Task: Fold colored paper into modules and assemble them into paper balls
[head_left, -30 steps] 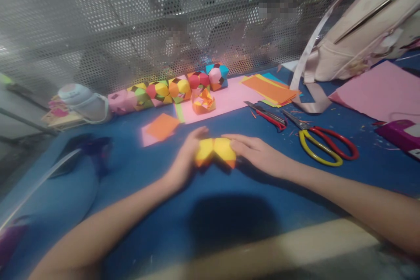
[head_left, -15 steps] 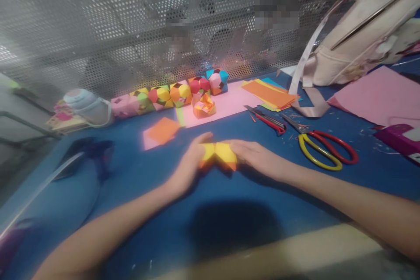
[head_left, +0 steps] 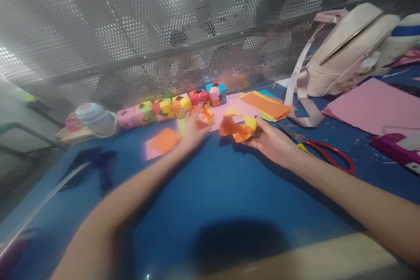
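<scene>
My right hand [head_left: 274, 142] holds a yellow-and-orange folded paper ring [head_left: 239, 127], tilted so that its hollow side shows. The thumb and fingers grip the ring's right edge, above the blue table. My left hand [head_left: 194, 130] is stretched forward, slightly blurred, with thumb and fingers apart. It is at the near left side of a second orange-and-yellow folded paper piece [head_left: 206, 115]; I cannot tell whether it touches it. Behind stands a row of finished paper balls [head_left: 182, 105] in several colours.
Orange paper squares [head_left: 164, 141] lie left, orange strips [head_left: 265, 104] at the back. Red-and-yellow-handled scissors [head_left: 331, 155] are partly behind my right forearm. A pale backpack [head_left: 344, 52], pink paper [head_left: 377, 107], a purple tool [head_left: 397, 148], a glue gun [head_left: 105, 166] and a perforated metal screen [head_left: 131, 30] surround.
My left hand has let go of the yellow-and-orange paper ring and moved forward to the other paper piece. My right hand has lifted the ring forward and right, turning its hollow side up.
</scene>
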`<state>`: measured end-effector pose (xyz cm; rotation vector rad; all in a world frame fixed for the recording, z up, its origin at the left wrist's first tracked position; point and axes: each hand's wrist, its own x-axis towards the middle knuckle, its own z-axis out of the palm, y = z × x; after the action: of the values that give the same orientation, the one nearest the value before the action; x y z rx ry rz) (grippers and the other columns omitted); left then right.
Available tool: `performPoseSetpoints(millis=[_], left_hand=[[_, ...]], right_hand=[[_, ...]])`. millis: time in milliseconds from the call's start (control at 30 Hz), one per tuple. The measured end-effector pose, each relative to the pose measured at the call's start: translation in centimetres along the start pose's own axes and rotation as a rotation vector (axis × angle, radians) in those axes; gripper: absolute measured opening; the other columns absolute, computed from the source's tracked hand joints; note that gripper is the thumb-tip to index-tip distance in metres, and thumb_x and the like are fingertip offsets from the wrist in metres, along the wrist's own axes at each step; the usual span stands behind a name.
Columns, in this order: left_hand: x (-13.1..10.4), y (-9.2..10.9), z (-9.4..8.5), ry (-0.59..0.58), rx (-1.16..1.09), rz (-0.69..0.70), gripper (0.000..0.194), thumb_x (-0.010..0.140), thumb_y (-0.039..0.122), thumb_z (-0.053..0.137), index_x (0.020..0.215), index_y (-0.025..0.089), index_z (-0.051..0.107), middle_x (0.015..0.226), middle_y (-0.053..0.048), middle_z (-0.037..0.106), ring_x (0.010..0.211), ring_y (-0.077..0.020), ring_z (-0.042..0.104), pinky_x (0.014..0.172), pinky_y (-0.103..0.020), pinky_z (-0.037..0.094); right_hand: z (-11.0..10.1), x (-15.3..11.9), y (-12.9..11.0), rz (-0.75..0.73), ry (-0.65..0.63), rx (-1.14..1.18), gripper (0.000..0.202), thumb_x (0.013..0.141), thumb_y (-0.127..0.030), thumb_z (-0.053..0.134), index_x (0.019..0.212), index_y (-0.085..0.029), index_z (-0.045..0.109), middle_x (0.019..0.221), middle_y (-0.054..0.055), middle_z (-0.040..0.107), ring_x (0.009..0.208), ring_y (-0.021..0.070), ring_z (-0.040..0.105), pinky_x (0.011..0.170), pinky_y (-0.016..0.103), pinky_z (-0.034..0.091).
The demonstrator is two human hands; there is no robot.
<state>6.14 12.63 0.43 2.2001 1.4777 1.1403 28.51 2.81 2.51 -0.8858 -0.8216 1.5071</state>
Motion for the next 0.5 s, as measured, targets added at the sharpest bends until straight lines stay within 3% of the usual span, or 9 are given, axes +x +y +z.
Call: performPoseSetpoints(millis=[233,500], left_hand=[[1.0,-0.5,1.6,-0.029,0.164,-0.028,0.014,0.071,0.009,0.060,0.083,0.016,0.062,0.120,-0.015,0.054,0.120,-0.0326,0.050,0.100,-0.049,0.041],[1.6,-0.1,0.7,-0.064,0.212,-0.019,0.003,0.073,0.015,0.059,0.073,0.016,0.062,0.122,-0.014,0.054,0.121,-0.0320,0.049,0.101,-0.047,0.042]], right_hand=[[-1.0,0.8,-0.4,-0.063,0.055,0.009,0.028,0.096,-0.039,0.043,0.112,-0.027,0.063,0.124,0.003,0.063,0.098,0.0161,0.065,0.075,0.029,0.059],[-1.2,0.9,-0.4,-0.063,0.038,0.026,0.024,0.094,-0.040,0.046,0.096,-0.025,0.065,0.125,0.002,0.062,0.103,0.0168,0.063,0.078,0.030,0.058]])
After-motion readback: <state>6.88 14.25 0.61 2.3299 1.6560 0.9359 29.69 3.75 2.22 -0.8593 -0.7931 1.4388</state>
